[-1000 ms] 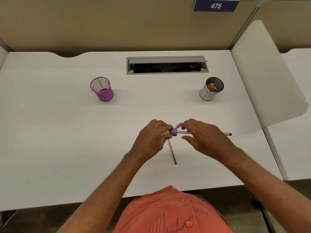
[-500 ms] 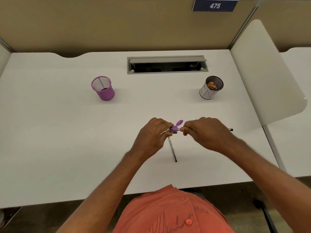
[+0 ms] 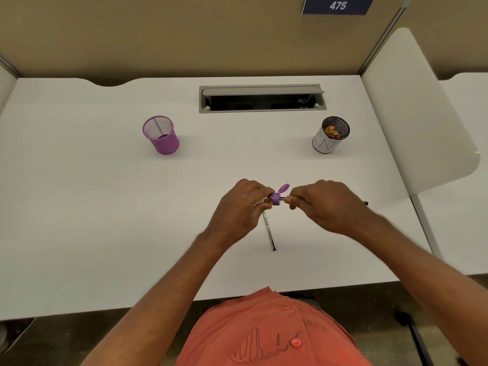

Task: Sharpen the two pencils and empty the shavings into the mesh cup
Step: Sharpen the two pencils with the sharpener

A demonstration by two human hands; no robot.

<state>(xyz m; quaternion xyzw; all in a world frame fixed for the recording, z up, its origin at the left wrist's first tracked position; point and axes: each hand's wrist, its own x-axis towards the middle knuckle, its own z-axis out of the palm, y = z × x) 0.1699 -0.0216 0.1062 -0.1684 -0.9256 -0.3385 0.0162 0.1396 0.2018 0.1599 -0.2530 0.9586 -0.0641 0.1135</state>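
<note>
My left hand (image 3: 237, 207) grips a small purple sharpener (image 3: 276, 198) whose lid is flipped up. My right hand (image 3: 327, 204) is closed around a dark pencil (image 3: 365, 203), its tip pushed into the sharpener; only the far end sticks out past my wrist. A second pencil (image 3: 269, 231) lies on the white desk (image 3: 105, 220) just below my left hand, partly hidden by it. A purple mesh cup (image 3: 161, 135) stands at the back left. A white-wrapped mesh cup (image 3: 330, 138) with orange shavings inside stands at the back right.
A grey cable slot (image 3: 261, 99) is open at the back middle of the desk. A white side panel (image 3: 422, 114) rises along the right edge. A tan partition wall closes off the back. My orange shirt is at the near edge.
My right hand has closed around the pencil and slid along it toward the sharpener. The left hand and the sharpener stayed in place.
</note>
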